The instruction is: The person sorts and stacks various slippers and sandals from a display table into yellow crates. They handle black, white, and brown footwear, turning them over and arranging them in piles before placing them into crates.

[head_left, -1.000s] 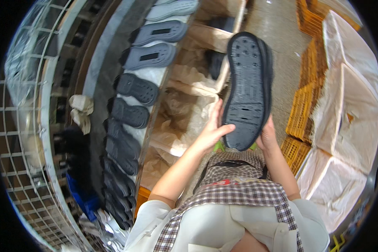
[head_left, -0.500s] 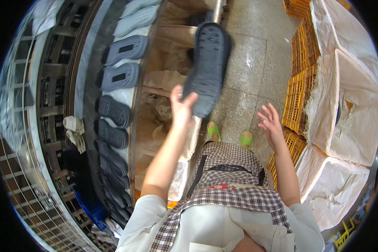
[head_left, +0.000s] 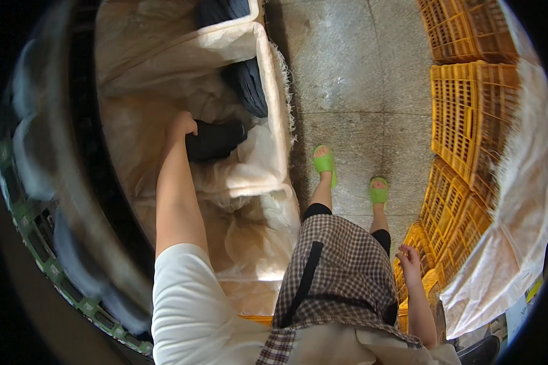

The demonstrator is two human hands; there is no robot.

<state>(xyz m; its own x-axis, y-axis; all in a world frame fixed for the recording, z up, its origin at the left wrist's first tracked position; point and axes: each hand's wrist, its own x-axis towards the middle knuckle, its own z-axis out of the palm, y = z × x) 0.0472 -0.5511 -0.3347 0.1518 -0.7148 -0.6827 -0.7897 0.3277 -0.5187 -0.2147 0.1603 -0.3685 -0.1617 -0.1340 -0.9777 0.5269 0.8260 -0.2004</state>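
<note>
My left hand [head_left: 181, 125] reaches down into a cloth-lined bin [head_left: 276, 109] on my left. Its fingers are closed on one end of a dark shoe sole [head_left: 218, 141], which is low inside the bin, tilted against the pale lining. Beside it, against the bin's right wall, stand more dark soles [head_left: 247, 88]. My right hand [head_left: 410, 258] hangs at my right side near the yellow crates, its fingers loosely apart and holding nothing.
Another lined bin [head_left: 243, 234] adjoins nearer to me, and one farther off holds dark pieces [head_left: 224, 11]. Yellow plastic crates [head_left: 453, 121] with white cloth line the right. A rack edge [head_left: 112, 109] and blurred grey soles [head_left: 79, 249] are at far left.
My left hand has carried the sole from above the aisle leftward and down into the bin. My right hand has dropped to my side. The view has turned toward the bins.
</note>
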